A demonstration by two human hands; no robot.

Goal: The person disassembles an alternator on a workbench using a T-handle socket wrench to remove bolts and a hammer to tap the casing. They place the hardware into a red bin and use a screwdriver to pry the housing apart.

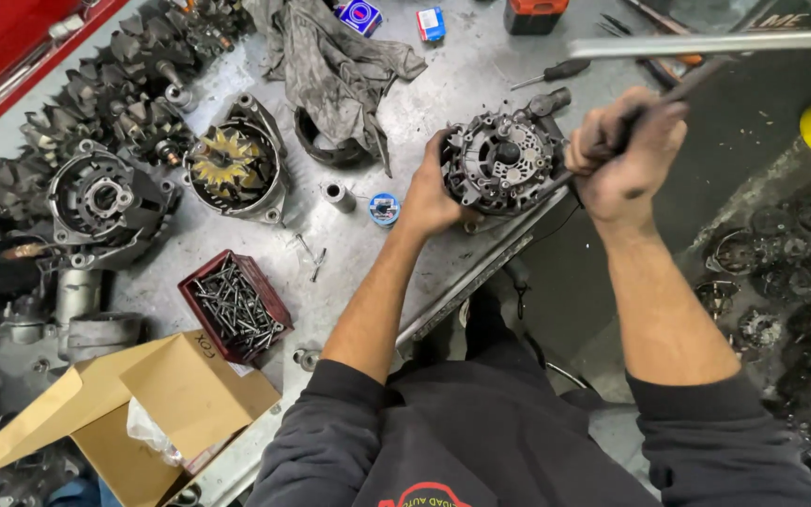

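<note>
here, left hand [429,197] wraps fingers round alternator [499,161] at bench edge [466,272], steadying it. right hand [626,150] fisted tight on thin tool shaft [682,86], tip at housing side. i judge risk: tool slips under force, hits left fingers, or alternator tips off edge. packages: small blue box [360,16] and blue-white box [431,23] at top, open brown carton [157,404] lower left, dark red tray of bolts [235,305] beside it.

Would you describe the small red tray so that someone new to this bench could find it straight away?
Start at the grey metal workbench and look to its near edge, just beyond the open cardboard box. The small red tray sits there, left of the person's left hand. Unlike the dark alternator parts around it, it is rectangular and filled with loose metal bolts.
</note>
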